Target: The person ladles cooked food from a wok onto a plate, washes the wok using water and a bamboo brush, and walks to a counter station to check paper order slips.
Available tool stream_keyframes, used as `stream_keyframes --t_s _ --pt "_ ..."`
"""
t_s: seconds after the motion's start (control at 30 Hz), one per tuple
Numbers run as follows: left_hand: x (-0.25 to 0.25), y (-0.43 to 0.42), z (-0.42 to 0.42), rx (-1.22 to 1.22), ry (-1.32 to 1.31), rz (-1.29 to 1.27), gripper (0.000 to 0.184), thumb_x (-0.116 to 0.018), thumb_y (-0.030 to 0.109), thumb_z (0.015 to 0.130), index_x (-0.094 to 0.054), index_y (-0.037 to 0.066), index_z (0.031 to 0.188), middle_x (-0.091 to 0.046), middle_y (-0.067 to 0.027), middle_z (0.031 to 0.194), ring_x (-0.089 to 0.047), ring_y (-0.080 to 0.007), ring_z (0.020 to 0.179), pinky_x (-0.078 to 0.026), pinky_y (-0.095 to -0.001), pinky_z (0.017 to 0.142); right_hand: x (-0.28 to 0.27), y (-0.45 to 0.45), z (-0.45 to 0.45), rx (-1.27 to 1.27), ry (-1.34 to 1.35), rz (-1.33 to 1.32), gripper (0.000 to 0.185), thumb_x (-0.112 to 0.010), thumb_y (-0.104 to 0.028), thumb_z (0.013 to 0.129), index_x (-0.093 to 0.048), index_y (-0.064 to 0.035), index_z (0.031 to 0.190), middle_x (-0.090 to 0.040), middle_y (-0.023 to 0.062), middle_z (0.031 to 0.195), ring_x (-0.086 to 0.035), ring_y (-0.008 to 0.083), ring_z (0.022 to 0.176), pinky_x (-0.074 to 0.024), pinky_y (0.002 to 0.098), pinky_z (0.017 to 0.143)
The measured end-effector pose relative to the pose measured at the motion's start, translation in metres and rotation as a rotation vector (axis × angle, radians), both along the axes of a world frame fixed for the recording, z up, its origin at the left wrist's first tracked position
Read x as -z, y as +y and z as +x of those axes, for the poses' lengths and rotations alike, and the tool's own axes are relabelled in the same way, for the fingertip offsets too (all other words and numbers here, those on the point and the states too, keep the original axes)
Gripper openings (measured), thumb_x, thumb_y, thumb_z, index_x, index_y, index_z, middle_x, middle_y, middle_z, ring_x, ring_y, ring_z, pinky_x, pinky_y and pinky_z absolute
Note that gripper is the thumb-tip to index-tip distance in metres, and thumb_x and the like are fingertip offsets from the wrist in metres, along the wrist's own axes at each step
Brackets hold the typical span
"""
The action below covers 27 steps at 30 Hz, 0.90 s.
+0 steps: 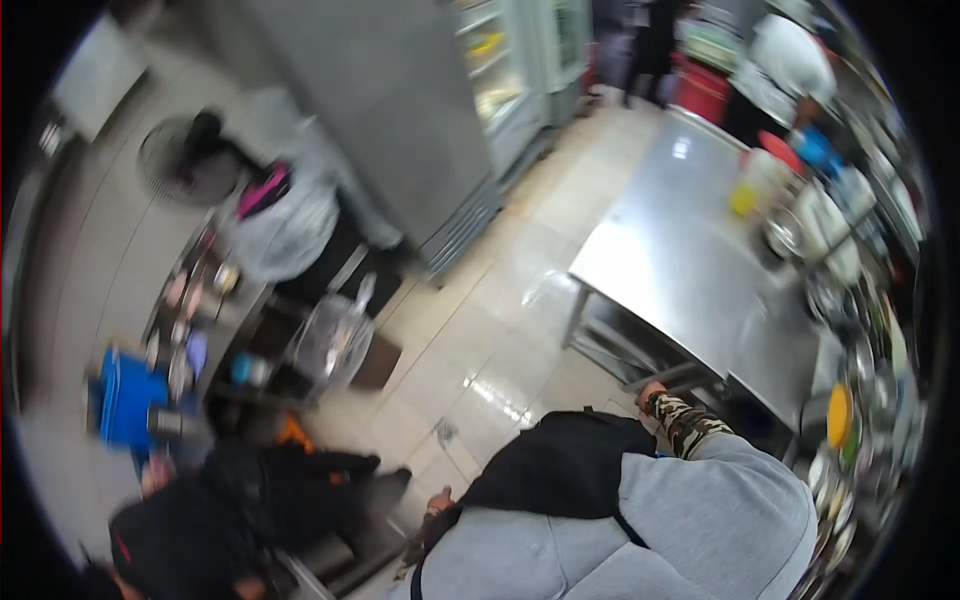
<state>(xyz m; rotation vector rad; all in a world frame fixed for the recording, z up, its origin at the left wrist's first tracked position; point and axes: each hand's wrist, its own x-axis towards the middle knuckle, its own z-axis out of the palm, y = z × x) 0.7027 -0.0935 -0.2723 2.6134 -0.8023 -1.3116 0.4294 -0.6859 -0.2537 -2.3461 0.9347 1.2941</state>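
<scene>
A: Grip?
B: Right hand (652, 390) near the steel table (665, 240); left hand (440, 499) above tiled floor (480, 345). No object visible in either; finger closure cannot be told.
A: Why apart?
B: Probably balance, arms hanging loose.

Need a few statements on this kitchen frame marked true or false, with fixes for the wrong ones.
1. The camera wearer has a black apron over a grey top. True.
2. The steel table is on the wearer's right. True.
3. The left hand lies flat on the steel table. False: it is beside the black apron, away from the table.
4. The red container is by the near end of the steel table. False: it is by the far end.
5. The blue container is on the left of the view. True.
</scene>
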Motion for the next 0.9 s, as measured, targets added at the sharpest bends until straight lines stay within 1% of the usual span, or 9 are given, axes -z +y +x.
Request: stream_keyframes --t_s 0.07,0.13,0.27,0.33,0.43,0.53,0.57,0.67,0.9 --pt "0.007 -0.023 0.021 0.132 -0.042 0.009 0.064 -0.058 0.042 0.079 -0.042 0.004 0.128 -0.063 -0.0282 0.087 -0.061 -0.0443 0.085 -0.046 -0.0510 0.074 0.015 0.018 -0.047 1.390 -0.390 0.253 0.024 -0.066 -0.029 0.083 -0.071 -0.0060 0.075 -0.069 0.0097 0.077 -0.065 0.0235 0.058 -0.0529 0.0365 0.062" --pt "0.012 -0.042 0.044 0.297 -0.002 0.019 0.061 -0.054 0.048 0.080 -0.045 0.007 0.124 -0.063 -0.0279 0.091 -0.061 -0.0446 0.090 -0.046 -0.0512 0.075 -0.052 0.041 -0.055 0.633 -0.200 -0.006 0.030 -0.066 -0.033 0.083 -0.070 -0.0044 0.074 -0.069 0.0113 0.079 -0.063 0.0271 0.055 -0.0529 0.0365 0.061" --pt "-0.004 -0.087 0.076 0.247 -0.029 0.088 0.050 -0.051 0.041 0.085 -0.048 0.008 0.122 -0.064 -0.0263 0.093 -0.061 -0.0435 0.090 -0.047 -0.0508 0.077 -0.177 0.116 -0.079 0.931 -0.275 -0.207 0.061 -0.056 -0.058 0.079 -0.070 -0.0005 0.094 -0.065 0.0207 0.105 -0.058 0.0314 0.107 -0.0447 0.0416 0.093" --pt "-0.020 -0.119 0.087 0.068 -0.055 0.114 0.045 -0.049 0.038 0.087 -0.049 0.008 0.120 -0.064 -0.0259 0.093 -0.062 -0.0427 0.089 -0.048 -0.0505 0.077 -0.153 0.138 -0.108 0.961 -0.263 -0.256 0.061 -0.059 -0.058 0.077 -0.070 -0.0014 0.097 -0.065 0.0208 0.105 -0.059 0.0310 0.107 -0.0454 0.0407 0.092" --pt "-0.031 -0.158 0.105 0.661 -0.166 -0.057 0.040 -0.046 0.037 0.091 -0.052 0.007 0.118 -0.064 -0.0261 0.094 -0.062 -0.0418 0.089 -0.049 -0.0503 0.077 -0.117 0.154 -0.140 1.017 -0.163 -0.183 0.058 -0.064 -0.055 0.074 -0.069 -0.0041 0.101 -0.065 0.0208 0.105 -0.060 0.0302 0.106 -0.0472 0.0389 0.091" --pt "-0.034 -0.201 0.088 -0.344 0.298 -0.106 0.051 -0.044 0.045 0.092 -0.058 -0.004 0.099 -0.064 -0.0189 0.082 -0.064 -0.0310 0.070 -0.052 -0.0423 0.063 -0.087 0.165 -0.157 1.056 -0.147 -0.146 0.048 -0.070 -0.046 0.071 -0.071 -0.0066 0.097 -0.068 0.0172 0.099 -0.064 0.0287 0.097 -0.0504 0.0373 0.084" --pt "-0.039 -0.212 0.082 -0.232 0.305 -0.015 0.058 -0.036 0.050 0.094 -0.049 0.002 0.122 -0.064 -0.0202 0.109 -0.065 -0.0297 0.087 -0.051 -0.0431 0.074 -0.088 0.162 -0.159 1.222 -0.377 -0.136 0.044 -0.069 -0.044 0.072 -0.071 -0.0059 0.094 -0.068 0.0154 0.094 -0.065 0.0287 0.093 -0.0507 0.0377 0.083" --pt "-0.056 -0.216 0.049 0.226 0.129 -0.289 0.052 -0.044 0.046 0.092 -0.059 -0.003 0.095 -0.063 -0.0162 0.079 -0.063 -0.0275 0.064 -0.051 -0.0390 0.057 -0.108 0.129 -0.159 1.362 -0.899 -0.344 0.035 -0.070 -0.037 0.073 -0.070 -0.0033 0.083 -0.069 0.0123 0.080 -0.067 0.0270 0.078 -0.0517 0.0388 0.076" --pt "0.001 -0.223 -0.010 0.560 -0.004 -0.128 0.046 -0.050 0.045 0.089 -0.059 0.001 0.099 -0.064 -0.0122 0.084 -0.063 -0.0241 0.068 -0.050 -0.0374 0.058 -0.270 -0.049 -0.205 1.446 -1.796 -0.380 0.025 -0.064 -0.019 0.085 -0.062 0.0003 0.101 -0.064 0.0061 0.078 -0.059 0.0121 0.064 -0.0481 0.0272 0.057"
